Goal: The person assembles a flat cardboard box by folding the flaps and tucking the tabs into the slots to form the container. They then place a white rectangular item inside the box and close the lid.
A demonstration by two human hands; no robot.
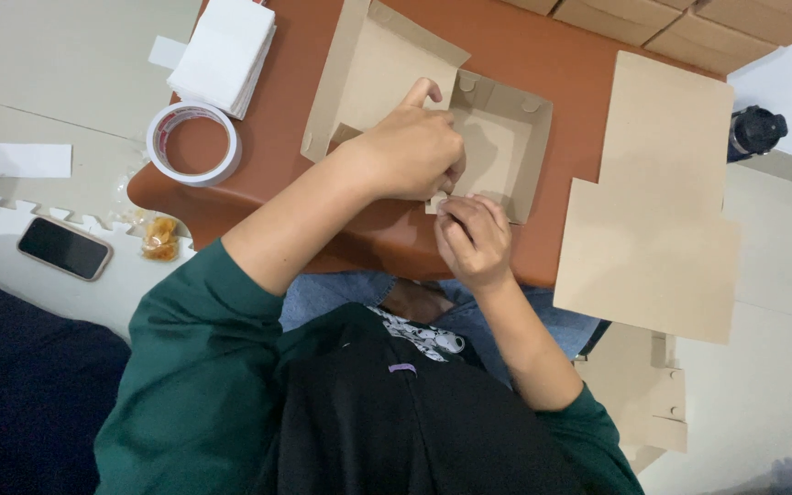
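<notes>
A brown cardboard box [497, 137], partly folded, lies on a small reddish-brown table [543, 64] in front of me, its lid flap [373, 73] spread to the left. My left hand [410, 151] presses on the box's near left corner with the thumb raised. Just below, my right hand [474, 238] pinches the box's near wall at the same corner. Both hands touch the cardboard and nearly meet.
A roll of clear tape [193, 144] and a stack of white paper [224, 55] sit at the table's left end. Flat cardboard blanks [653, 211] overhang the right side. A phone [64, 248] and a snack wrapper [159, 238] lie on the floor mat. A dark bottle [756, 131] stands far right.
</notes>
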